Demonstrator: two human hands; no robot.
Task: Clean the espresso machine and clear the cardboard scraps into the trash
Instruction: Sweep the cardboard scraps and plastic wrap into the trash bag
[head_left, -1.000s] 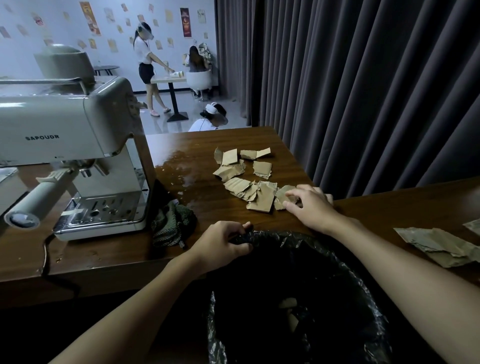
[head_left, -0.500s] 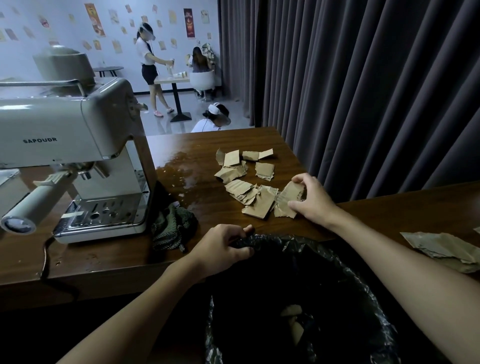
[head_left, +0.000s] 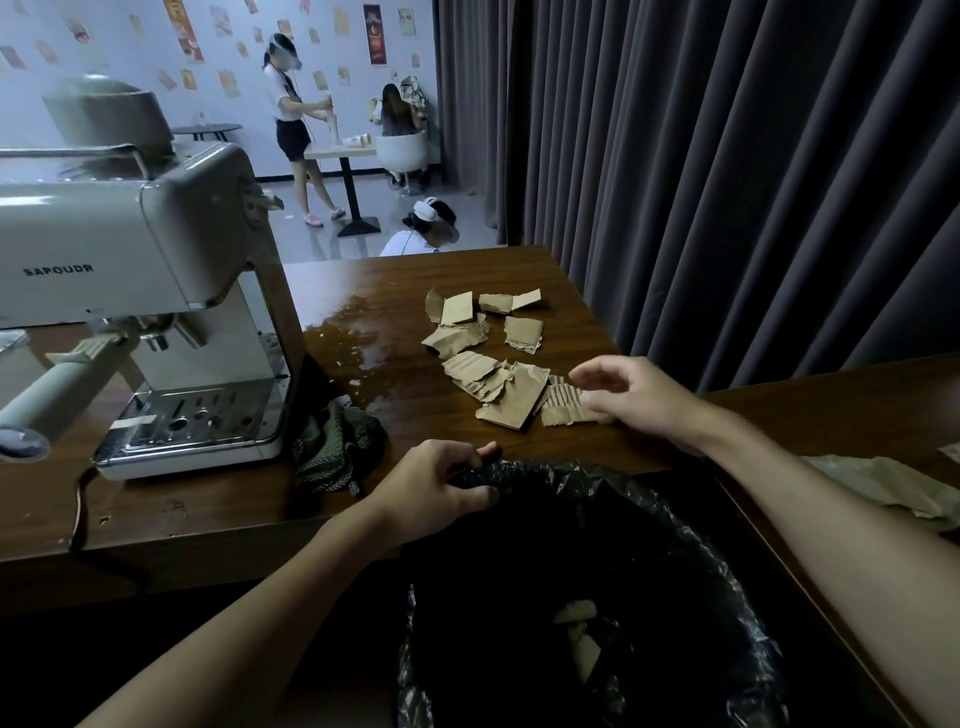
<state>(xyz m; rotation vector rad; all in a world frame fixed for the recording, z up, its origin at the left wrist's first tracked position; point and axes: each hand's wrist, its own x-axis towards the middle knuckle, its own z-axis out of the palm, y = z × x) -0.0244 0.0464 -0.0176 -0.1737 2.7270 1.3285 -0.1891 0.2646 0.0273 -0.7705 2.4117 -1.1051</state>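
Observation:
Several torn cardboard scraps (head_left: 498, 364) lie on the brown table (head_left: 405, 415), right of the cream espresso machine (head_left: 156, 291). My right hand (head_left: 639, 400) hovers over the nearest corrugated scrap (head_left: 563, 410), fingers loosely spread; its thumb side touches the scrap's right end. My left hand (head_left: 441, 488) grips the rim of the black bag lining the trash bin (head_left: 701, 561) at the table's front edge. A few pale scraps (head_left: 576, 623) lie inside the bin.
A dark green cloth (head_left: 337, 447) is bunched beside the machine's drip tray. Wet patches shine on the table behind it. Crumpled brown paper (head_left: 883, 483) lies on the right table. A grey curtain (head_left: 727, 182) hangs close behind. People stand far back.
My right hand let down the scrap it had lifted half a second ago and opened its fingers above it. My left hand kept its grip on the bag rim.

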